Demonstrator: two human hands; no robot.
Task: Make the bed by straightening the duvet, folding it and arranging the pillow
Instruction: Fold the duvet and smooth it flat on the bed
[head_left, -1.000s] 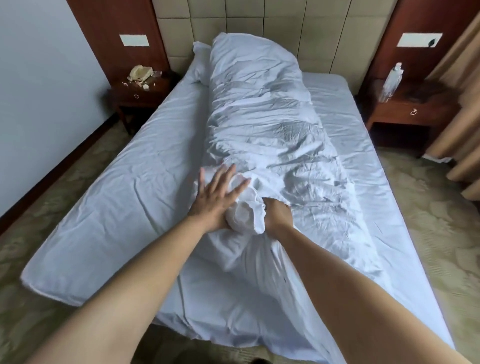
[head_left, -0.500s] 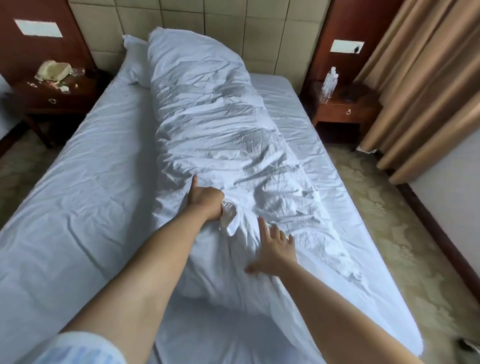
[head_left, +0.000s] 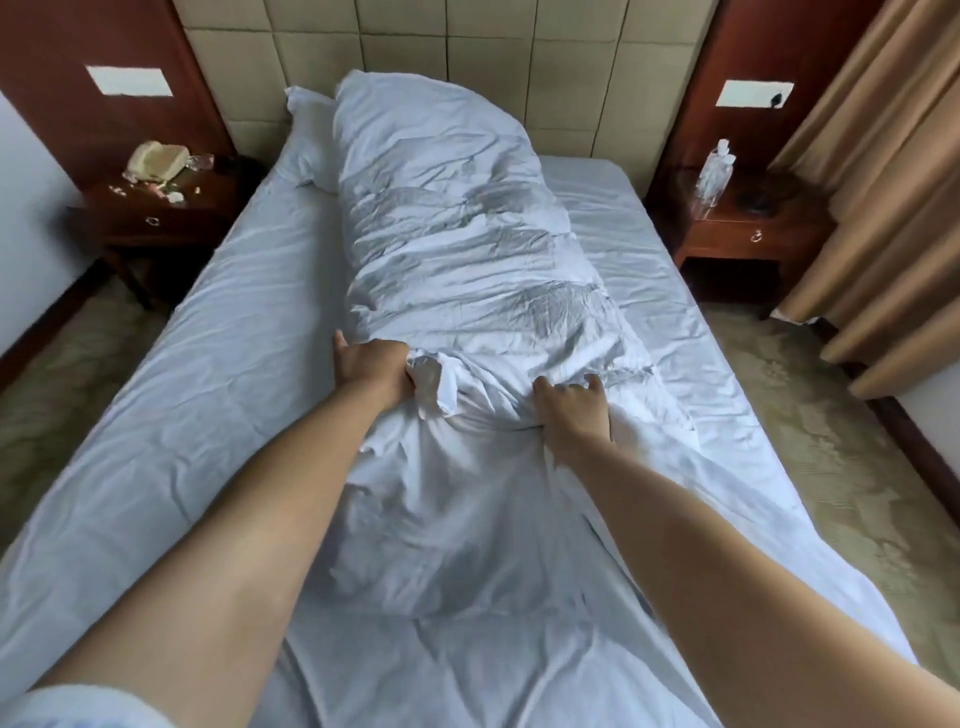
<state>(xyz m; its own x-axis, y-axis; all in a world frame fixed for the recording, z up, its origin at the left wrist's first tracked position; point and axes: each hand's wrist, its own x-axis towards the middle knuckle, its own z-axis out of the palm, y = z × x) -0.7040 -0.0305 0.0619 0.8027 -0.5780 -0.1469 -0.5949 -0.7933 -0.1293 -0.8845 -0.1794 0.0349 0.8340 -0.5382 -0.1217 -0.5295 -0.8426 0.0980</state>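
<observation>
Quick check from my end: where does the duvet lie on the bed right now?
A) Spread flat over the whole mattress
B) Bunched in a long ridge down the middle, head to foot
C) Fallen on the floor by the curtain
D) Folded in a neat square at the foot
B: the duvet runs as a crumpled ridge along the centre of the bed, bare sheet either side, with the left hand and right hand gripping its near part.

Duvet (head_left: 467, 249) mid-bed (head_left: 208, 364); pillow (head_left: 309, 140) behind-left.
</observation>
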